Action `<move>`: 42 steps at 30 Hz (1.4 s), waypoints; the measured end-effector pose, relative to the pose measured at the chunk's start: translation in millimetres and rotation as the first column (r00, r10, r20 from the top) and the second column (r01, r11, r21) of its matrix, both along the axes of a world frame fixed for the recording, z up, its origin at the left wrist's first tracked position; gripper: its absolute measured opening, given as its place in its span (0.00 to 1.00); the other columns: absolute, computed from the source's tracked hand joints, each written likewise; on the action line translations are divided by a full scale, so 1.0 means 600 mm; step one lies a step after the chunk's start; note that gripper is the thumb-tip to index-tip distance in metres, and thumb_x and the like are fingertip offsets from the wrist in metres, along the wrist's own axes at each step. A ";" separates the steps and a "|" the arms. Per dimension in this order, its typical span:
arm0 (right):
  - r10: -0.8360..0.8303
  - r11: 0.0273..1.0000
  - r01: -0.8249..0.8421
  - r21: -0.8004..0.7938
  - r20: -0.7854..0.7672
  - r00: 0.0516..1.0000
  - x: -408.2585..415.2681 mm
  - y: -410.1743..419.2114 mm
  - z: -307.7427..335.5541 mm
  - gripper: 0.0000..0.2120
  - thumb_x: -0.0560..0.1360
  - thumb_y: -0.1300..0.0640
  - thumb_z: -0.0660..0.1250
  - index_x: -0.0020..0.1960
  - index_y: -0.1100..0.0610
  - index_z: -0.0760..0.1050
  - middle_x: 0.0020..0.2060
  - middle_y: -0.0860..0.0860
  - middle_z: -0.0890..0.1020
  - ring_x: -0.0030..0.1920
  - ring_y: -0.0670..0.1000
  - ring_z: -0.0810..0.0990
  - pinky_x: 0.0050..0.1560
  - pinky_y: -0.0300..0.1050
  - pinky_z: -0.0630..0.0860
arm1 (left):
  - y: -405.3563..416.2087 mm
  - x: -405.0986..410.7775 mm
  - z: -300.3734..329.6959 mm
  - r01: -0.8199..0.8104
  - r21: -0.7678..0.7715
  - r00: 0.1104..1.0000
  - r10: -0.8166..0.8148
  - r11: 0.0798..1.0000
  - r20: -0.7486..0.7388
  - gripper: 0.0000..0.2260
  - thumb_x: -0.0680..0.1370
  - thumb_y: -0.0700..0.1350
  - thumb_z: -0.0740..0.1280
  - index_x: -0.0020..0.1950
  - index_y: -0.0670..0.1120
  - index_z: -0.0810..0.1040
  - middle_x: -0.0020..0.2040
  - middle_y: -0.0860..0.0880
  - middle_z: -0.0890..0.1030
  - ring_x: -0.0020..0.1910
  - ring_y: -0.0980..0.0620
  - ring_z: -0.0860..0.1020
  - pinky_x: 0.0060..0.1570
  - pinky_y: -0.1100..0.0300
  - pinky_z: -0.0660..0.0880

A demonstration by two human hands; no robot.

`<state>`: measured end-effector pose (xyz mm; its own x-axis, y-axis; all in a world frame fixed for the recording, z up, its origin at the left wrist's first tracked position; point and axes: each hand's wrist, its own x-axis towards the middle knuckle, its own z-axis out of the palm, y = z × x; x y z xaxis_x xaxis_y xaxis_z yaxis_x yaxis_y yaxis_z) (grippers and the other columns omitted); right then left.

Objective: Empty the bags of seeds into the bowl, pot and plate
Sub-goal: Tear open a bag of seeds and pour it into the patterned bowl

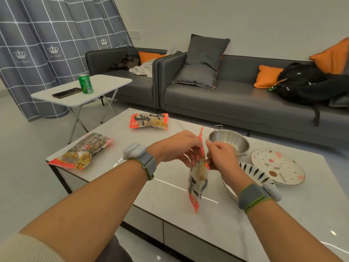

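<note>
I have one view only, from the camera on the person's head, wide-angle, looking forward and down. Both forearms run in from the bottom edge, and the left hand (175, 146) and right hand (221, 156) meet close to the lens near the frame's centre. The coffee table (170, 186) lies under and around the hands. Beyond them I see the sofa (236, 99); far off to the left of the hands stands a small folding table (102, 84) before a curtain (47, 35). Straight edges bow near the borders.
</note>
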<state>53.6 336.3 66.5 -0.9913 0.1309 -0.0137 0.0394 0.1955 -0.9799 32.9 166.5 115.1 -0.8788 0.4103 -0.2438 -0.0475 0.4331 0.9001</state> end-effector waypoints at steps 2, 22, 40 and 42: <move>0.075 0.997 -0.074 -0.031 0.009 0.997 0.008 -0.004 0.013 0.23 0.86 0.48 0.63 0.36 0.58 0.73 0.25 0.51 0.74 0.24 0.49 0.76 0.29 0.44 0.78 | 0.003 0.001 -0.003 0.006 0.033 1.000 -0.006 0.999 0.008 0.17 0.87 0.44 0.63 0.57 0.30 0.82 0.42 0.38 0.84 0.38 0.43 0.84 0.40 0.54 0.84; 0.227 0.948 -0.195 -0.253 0.107 0.968 0.023 0.004 0.022 0.20 0.85 0.48 0.67 0.46 0.64 0.79 0.30 0.58 0.76 0.27 0.53 0.77 0.31 0.44 0.79 | 0.006 0.007 -0.020 0.008 0.190 0.994 -0.028 0.982 0.103 0.08 0.87 0.38 0.61 0.56 0.40 0.80 0.41 0.41 0.79 0.33 0.51 0.77 0.34 0.62 0.77; 0.181 0.961 -0.183 -0.207 -0.028 0.983 0.022 -0.003 0.009 0.14 0.86 0.63 0.63 0.43 0.66 0.76 0.30 0.60 0.76 0.28 0.55 0.81 0.31 0.46 0.83 | -0.004 0.011 -0.012 -0.040 0.087 0.999 0.041 0.995 -0.005 0.11 0.86 0.41 0.63 0.48 0.40 0.82 0.36 0.46 0.81 0.34 0.52 0.79 0.39 0.58 0.80; 0.155 0.974 -0.161 -0.160 -0.050 0.987 0.022 0.001 0.012 0.13 0.84 0.66 0.63 0.42 0.68 0.77 0.30 0.62 0.77 0.29 0.57 0.82 0.30 0.46 0.83 | -0.015 0.012 -0.007 -0.065 0.055 0.998 0.066 0.996 -0.024 0.12 0.86 0.41 0.63 0.47 0.40 0.82 0.36 0.46 0.82 0.33 0.52 0.79 0.38 0.58 0.79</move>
